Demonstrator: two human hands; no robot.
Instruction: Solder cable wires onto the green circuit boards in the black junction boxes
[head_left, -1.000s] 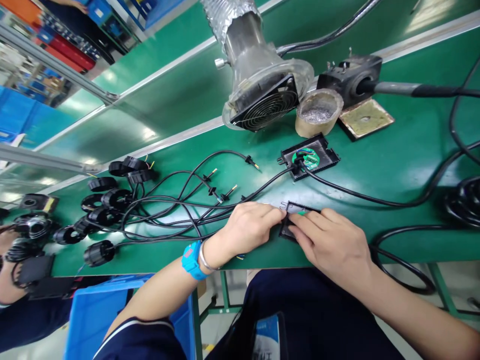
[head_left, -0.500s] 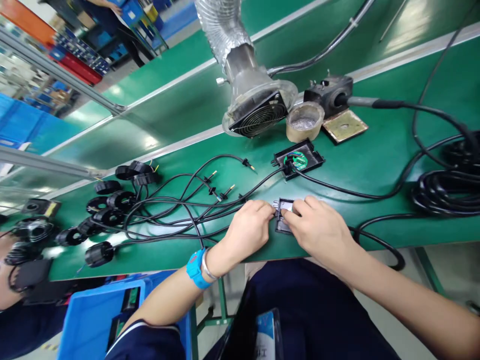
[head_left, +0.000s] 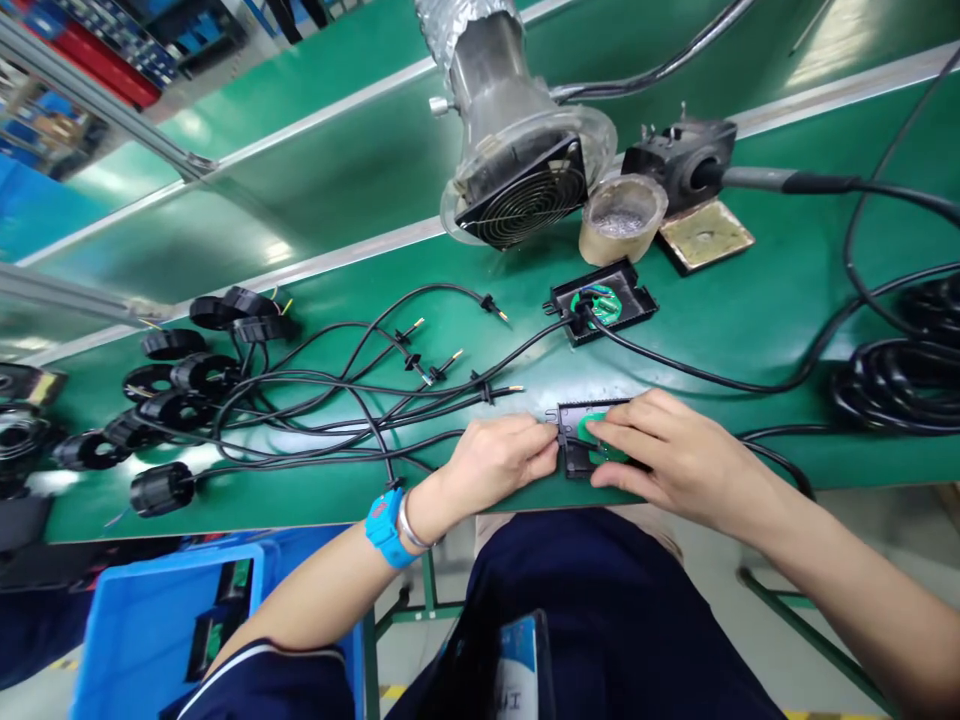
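A black plastic case [head_left: 577, 466] lies at the bench's front edge, a round green circuit board [head_left: 595, 424] inside it. My left hand [head_left: 506, 455] is closed in a pinch at the case's left end, where a black cable [head_left: 448, 437] runs into the fingers; the exact grip is hidden. From the right, my right hand [head_left: 667, 450] reaches over the case, fingertips on the board and thumb by the lower rim, covering the case's right part. Farther back sits a second open case [head_left: 637, 304] with a wired green board [head_left: 606, 304].
Several black cables with round black housings [head_left: 161, 488] spread over the left bench. A fume fan [head_left: 525, 200], a solder-filled ring [head_left: 622, 222], a soldering iron holder [head_left: 679, 165] and a sponge tray [head_left: 705, 237] stand behind. Coiled cable [head_left: 892, 385] lies right; a blue bin [head_left: 112, 610] is lower left.
The view has shifted a little to the right. My right hand has drawn back and its fingers have straightened, and the green board in the near case now shows.
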